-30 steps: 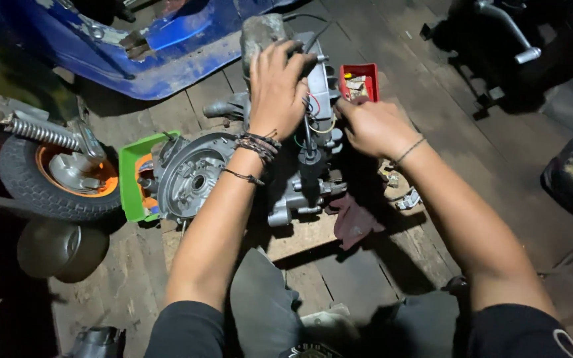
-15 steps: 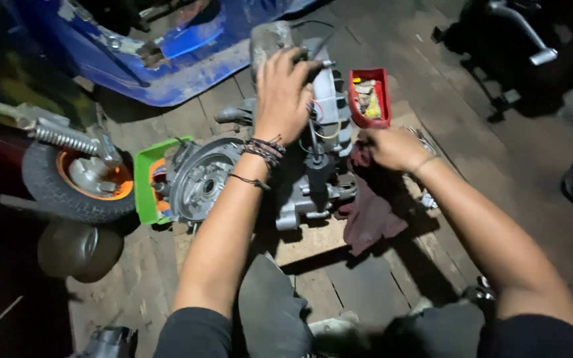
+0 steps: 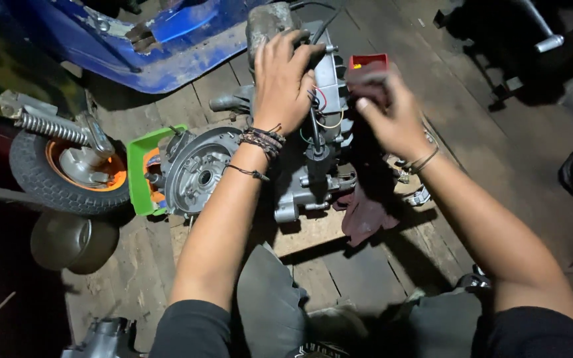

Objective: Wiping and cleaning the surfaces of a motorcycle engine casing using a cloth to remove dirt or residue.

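**Two hands on a small engine over a plank floor**

Head view: a grey metal engine (image 3: 280,166) sits on the wooden plank floor (image 3: 532,166), just ahead of the person's knees, with its round side cover facing the camera on the left and its finned part at the top right. The left hand (image 3: 285,83) lies flat over the top of the engine, fingers spread and curled over the upper edge, so its grip is wide and pressed onto the casing rather than closed around anything; dark cord bracelets (image 3: 260,139) circle the wrist. The right hand (image 3: 392,116) is just to the right of the finned part, its grip closed on a dark red rag (image 3: 366,83) bunched against the fins (more dark red cloth (image 3: 366,212) lies on the floor below the engine's right side). Thin wires (image 3: 319,113) run down the engine between the two hands. A small red tray (image 3: 369,61) shows behind the right hand. A green tray (image 3: 139,166) touches the engine's left end. Further left stands a small wheel (image 3: 67,166) with an orange rim and a coil spring (image 3: 51,126) above it. A blue body panel (image 3: 167,46) lies across the top left.
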